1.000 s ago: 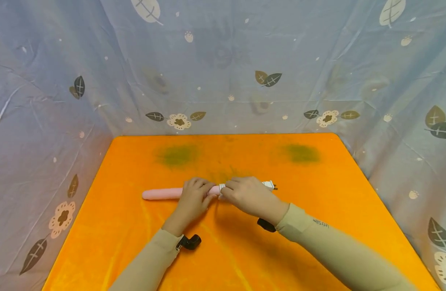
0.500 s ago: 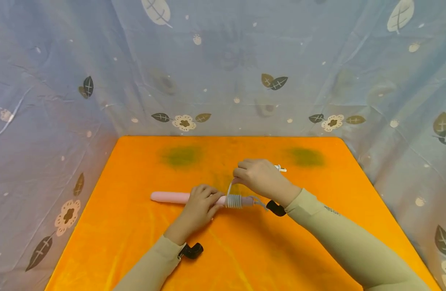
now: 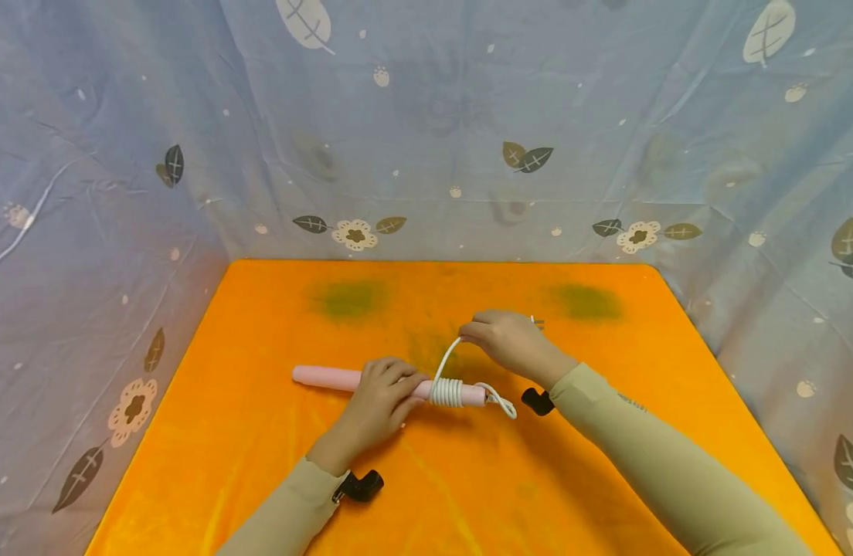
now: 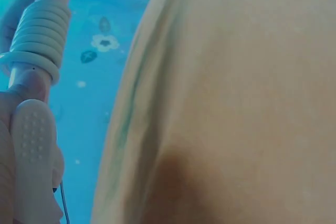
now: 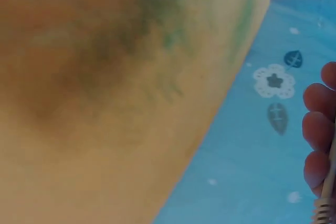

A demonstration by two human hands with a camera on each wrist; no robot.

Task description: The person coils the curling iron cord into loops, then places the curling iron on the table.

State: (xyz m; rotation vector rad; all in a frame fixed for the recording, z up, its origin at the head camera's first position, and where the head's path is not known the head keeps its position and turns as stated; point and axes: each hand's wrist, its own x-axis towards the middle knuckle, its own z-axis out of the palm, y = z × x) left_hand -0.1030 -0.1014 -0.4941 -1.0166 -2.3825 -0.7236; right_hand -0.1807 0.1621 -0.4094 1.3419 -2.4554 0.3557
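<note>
A pink curling iron (image 3: 327, 377) lies crosswise over the table, barrel pointing left. My left hand (image 3: 381, 394) grips it around the middle. Several turns of white cord (image 3: 447, 392) wrap its handle, and a small loop of cord hangs at the right end. From the wraps the cord arcs up to my right hand (image 3: 510, 340), which pinches it above the table. Two-pin plug prongs (image 3: 538, 323) poke out behind that hand. In the left wrist view a dotted lever (image 4: 32, 135) shows below the coils. Curled fingers (image 5: 317, 129) hold the cord in the right wrist view.
An orange cloth covers the table (image 3: 273, 309), with greenish patches towards the back. Patterned grey-blue curtains (image 3: 412, 154) enclose the back and both sides. A black wrist camera mount (image 3: 362, 486) sits at the left cuff, another (image 3: 538, 401) at the right.
My right hand has risen from the handle up and to the right, drawing cord with it and uncovering the wraps. The cord now arcs more loosely. My left hand keeps its grip.
</note>
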